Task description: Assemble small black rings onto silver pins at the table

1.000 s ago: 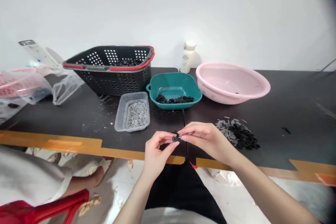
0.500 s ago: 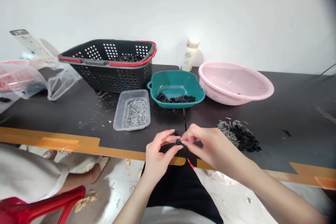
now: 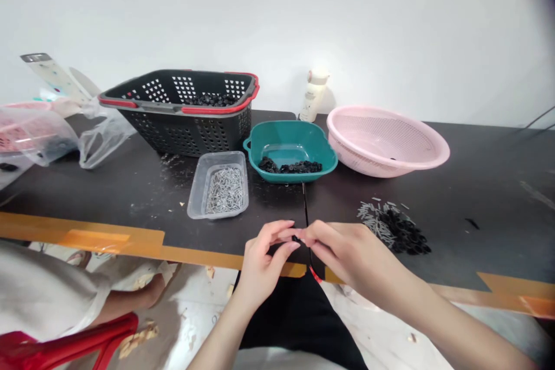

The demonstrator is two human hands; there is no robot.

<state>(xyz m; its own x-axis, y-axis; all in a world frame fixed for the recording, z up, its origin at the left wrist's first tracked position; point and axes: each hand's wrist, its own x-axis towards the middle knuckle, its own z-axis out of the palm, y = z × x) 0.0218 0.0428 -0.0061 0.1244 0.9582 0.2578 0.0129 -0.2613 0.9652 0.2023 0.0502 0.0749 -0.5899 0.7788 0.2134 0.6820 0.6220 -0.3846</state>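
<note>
A person's left hand (image 3: 263, 259) holds a small black part (image 3: 296, 239) between thumb and fingers above the front edge of the bench (image 3: 489, 185); the right hand's (image 3: 349, 250) grip is pinched together against it, contents hidden. That piece looks unfinished. Loose black pieces (image 3: 405, 232) and grey strips (image 3: 373, 218) lie heaped nearby, apparently unworked; whether the teal tub's (image 3: 297, 177) black parts (image 3: 300, 167) are done cannot be told.

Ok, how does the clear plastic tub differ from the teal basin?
Color: the clear plastic tub is see-through, while the teal basin is opaque.
Contents: the tub holds silvery metal pieces; the basin holds small black parts.
Size: the tub looks narrower than the basin.
Position: the tub sits nearer the taped table edge than the basin.
Shared: both are open-topped and hold many loose small pieces.
</note>
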